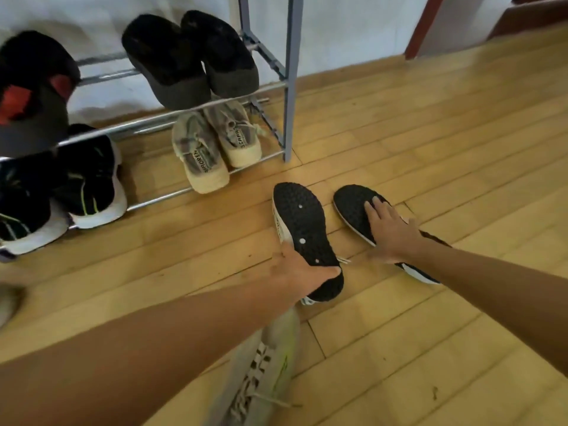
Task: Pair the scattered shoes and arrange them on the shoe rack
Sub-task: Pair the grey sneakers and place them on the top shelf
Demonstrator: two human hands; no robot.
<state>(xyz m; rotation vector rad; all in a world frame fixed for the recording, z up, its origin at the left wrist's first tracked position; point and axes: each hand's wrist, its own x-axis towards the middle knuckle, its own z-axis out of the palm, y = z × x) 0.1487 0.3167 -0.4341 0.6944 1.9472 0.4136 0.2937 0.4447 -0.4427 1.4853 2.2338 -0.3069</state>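
Two shoes with black studded soles lie sole-up on the wooden floor. My left hand [302,270] grips the left shoe [302,222] near its heel, thumb across the sole. My right hand [390,230] lies on the right shoe [353,210], fingers spread over the sole and thumb at its edge. The metal shoe rack [289,87] stands against the wall behind. It holds a black slipper pair [190,56], a beige sneaker pair [215,146] and black-and-white sneakers [89,179].
A grey sneaker with a lime stripe [261,373] lies on the floor under my left arm. A black-and-red shoe [30,93] sits at the rack's left. A brown door frame [421,29] rises at the back right. Bare wooden floor [430,133] stretches to the right.
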